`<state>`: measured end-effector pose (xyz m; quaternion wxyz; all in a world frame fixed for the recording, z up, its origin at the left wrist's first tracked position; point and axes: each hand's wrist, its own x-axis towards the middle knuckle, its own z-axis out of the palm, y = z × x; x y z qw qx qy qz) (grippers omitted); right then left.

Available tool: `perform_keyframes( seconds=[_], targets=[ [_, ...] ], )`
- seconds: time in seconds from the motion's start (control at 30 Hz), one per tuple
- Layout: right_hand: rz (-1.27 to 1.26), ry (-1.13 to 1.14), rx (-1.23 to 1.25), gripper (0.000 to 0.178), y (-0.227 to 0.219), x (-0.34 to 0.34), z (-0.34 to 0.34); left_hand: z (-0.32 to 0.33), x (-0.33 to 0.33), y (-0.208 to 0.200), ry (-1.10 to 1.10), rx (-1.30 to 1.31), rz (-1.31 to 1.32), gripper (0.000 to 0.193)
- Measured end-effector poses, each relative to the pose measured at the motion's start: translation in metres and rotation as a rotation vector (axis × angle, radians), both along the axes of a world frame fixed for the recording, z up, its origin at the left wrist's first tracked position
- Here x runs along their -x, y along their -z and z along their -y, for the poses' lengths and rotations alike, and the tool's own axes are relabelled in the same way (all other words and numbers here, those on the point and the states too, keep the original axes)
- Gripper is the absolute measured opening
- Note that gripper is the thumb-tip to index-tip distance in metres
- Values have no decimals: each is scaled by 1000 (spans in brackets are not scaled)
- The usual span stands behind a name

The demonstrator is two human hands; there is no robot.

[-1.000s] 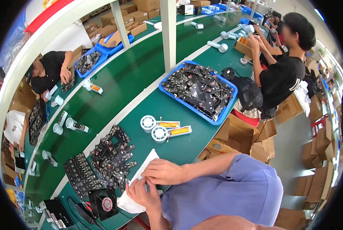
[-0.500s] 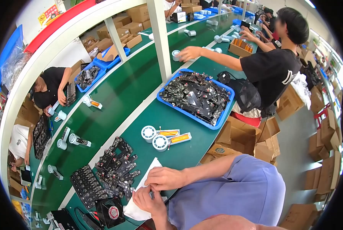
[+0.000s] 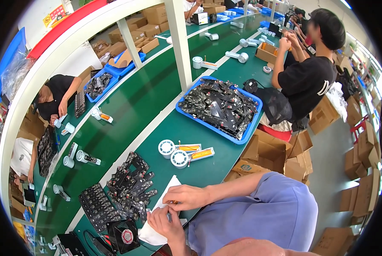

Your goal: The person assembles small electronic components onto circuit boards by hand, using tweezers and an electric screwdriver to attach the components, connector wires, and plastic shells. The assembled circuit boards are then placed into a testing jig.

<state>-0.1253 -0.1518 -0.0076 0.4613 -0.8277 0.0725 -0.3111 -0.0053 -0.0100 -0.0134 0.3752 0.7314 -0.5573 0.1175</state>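
Note:
My right hand (image 3: 185,197) and my left hand (image 3: 167,222) meet over a white sheet (image 3: 153,234) at the bench's near edge. The fingers of both are closed in a pinch around something small. Only a tiny orange-red bit shows between them, so what they hold cannot be made out. Just left of the hands lies a loose pile of black circuit boards (image 3: 131,185), with a panel of unsplit boards (image 3: 98,207) beside it. Farther up the bench rest two light-blue handheld fans, a near one (image 3: 180,158) and a far one (image 3: 167,148), their handles open and orange batteries showing.
A blue tray (image 3: 246,138) heaped with circuit boards stands at the bench's right edge. A black fan-like device (image 3: 123,236) sits near my left hand. White posts (image 3: 178,47) rise beside the green belt (image 3: 127,115), which carries more fans. Cardboard boxes (image 3: 267,149) stand below right.
The co-worker in black has drawn an arm back from the belt, leaving an open fan there, and now has both hands together. My right fingers have shifted slightly; the sheet stays put.

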Motion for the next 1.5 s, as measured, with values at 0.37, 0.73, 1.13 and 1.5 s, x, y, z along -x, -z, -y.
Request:
perform_keyframes(
  seconds=[0.37,0.73,1.13,1.5],
  targets=[
    [-12,-85,-30,18,3,-3,-10,-11,0,-2,29,1,-63,13],
    [-95,141,-135,23,-6,7,-8,4,0,-9,14,24,-141,22],
    [-109,193,-79,25,-3,7,-22,-4,3,-1,-26,21,-69,23],
    [19,146,43,30,0,5,-14,1,7,-5,-31,26,-112,21]
  ],
)
